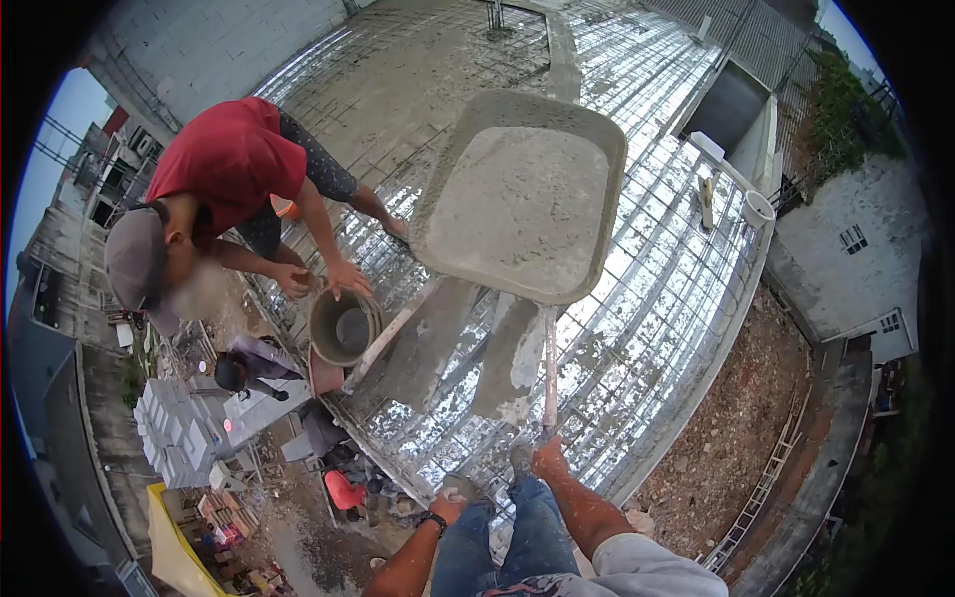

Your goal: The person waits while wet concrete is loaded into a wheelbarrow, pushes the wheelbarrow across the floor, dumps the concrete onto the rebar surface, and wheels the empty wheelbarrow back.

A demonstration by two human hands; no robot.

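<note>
A wheelbarrow (617,169) filled with wet grey concrete (522,204) stands in front of me. My right hand (549,459) is closed around the end of its right handle (551,378). The left handle (393,338) slants down to the left, away from my hands. My left hand (448,507), below a dark wristwatch (434,520), is low beside my left knee and shoe. Its fingers are too indistinct to read. Left of the wheelbarrow, a co-worker in a red shirt (234,149) bends over with both hands at the rim of a bucket (323,333).
Rebar mesh (647,298) over shiny panels covers the deck, with wet concrete (398,80) spread at the back. The deck edge (686,428) drops to rubble on the right. Another person in red (344,491) is below left. A white bucket (758,208) stands near the right edge.
</note>
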